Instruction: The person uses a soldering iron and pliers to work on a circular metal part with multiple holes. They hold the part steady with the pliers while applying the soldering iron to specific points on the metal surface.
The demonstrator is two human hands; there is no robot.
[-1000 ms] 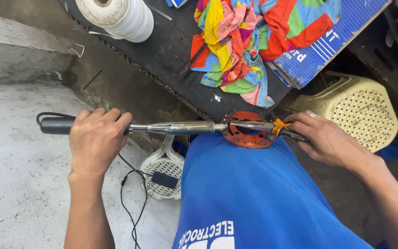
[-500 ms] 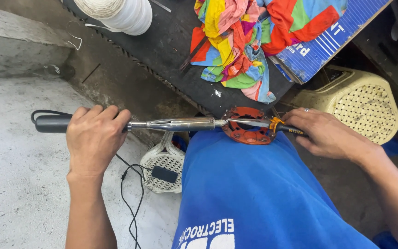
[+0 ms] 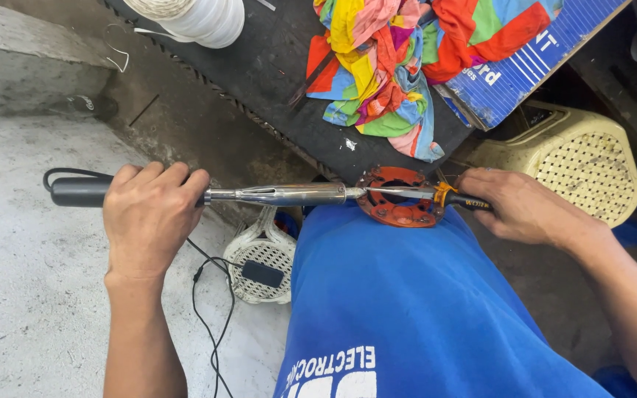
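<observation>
Left hand around soldering iron

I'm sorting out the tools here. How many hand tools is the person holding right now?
2. A soldering iron with a black handle is gripped in the left hand, and a screwdriver in the right hand. Their tips meet over the orange ring-shaped part on the lap. Others may lie out of view.
</observation>
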